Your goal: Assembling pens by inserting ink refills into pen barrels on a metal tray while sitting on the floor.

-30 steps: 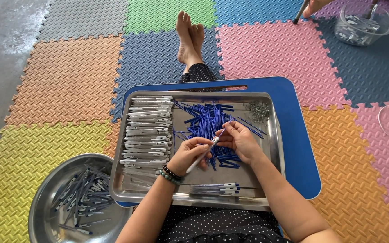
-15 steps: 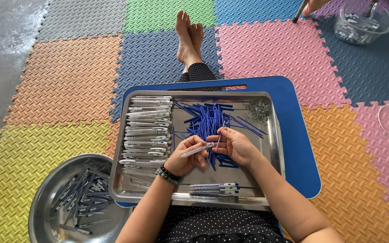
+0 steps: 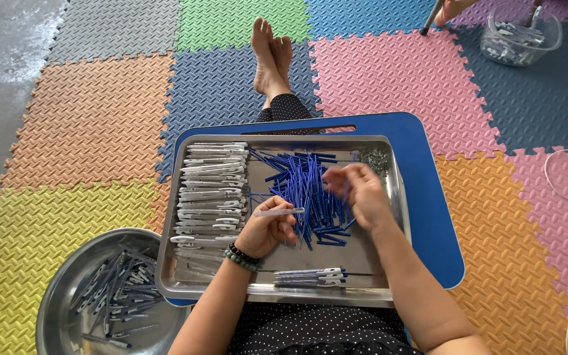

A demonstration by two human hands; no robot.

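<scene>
The left hand (image 3: 267, 230) pinches a pale pen barrel (image 3: 279, 212) near the middle of the steel tray (image 3: 389, 263); the right hand (image 3: 361, 190), fingers loosely curled, hovers over the blue refills (image 3: 304, 184).

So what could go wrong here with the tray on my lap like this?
The tray rests on a blue board across the legs, so a shifted knee could tip it and spill the parts. The right hand reaches over the loose refills and might scatter them into the stacked barrels. The left hand pinches one barrel lightly at its end; it may slip.
</scene>
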